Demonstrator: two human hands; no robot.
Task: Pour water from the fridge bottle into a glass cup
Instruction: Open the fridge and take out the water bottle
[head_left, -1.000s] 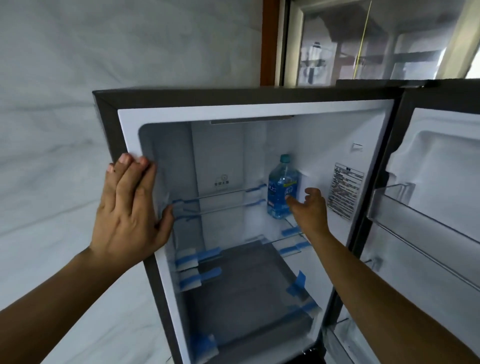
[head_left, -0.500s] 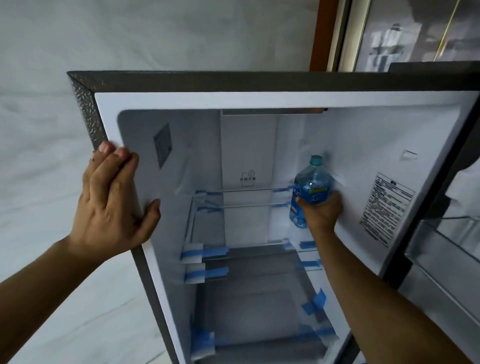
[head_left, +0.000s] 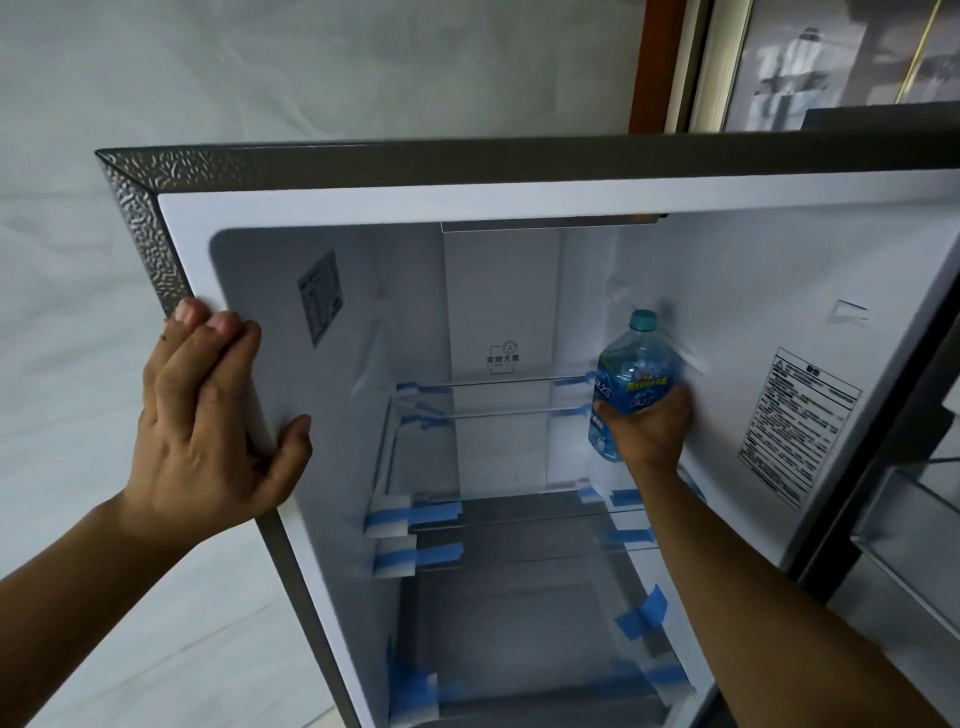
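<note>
A clear blue water bottle (head_left: 631, 371) with a teal cap and a blue label stands upright on the upper glass shelf at the right side of the open fridge (head_left: 363, 166). My right hand (head_left: 649, 431) is wrapped around the bottle's lower half from the front. My left hand (head_left: 208, 421) grips the fridge's left front edge, fingers outside and thumb on the white inner wall. No glass cup is in view.
Glass shelves (head_left: 493, 400) with blue tape at their ends fill the fridge interior. The open door with its clear bins (head_left: 914, 519) stands at the right. A pale marble wall (head_left: 78, 312) is on the left.
My right hand reached the bottle and closed around it; the bottle now looks slightly raised and nearer. The view has moved closer to the fridge. My left hand stays on the edge.
</note>
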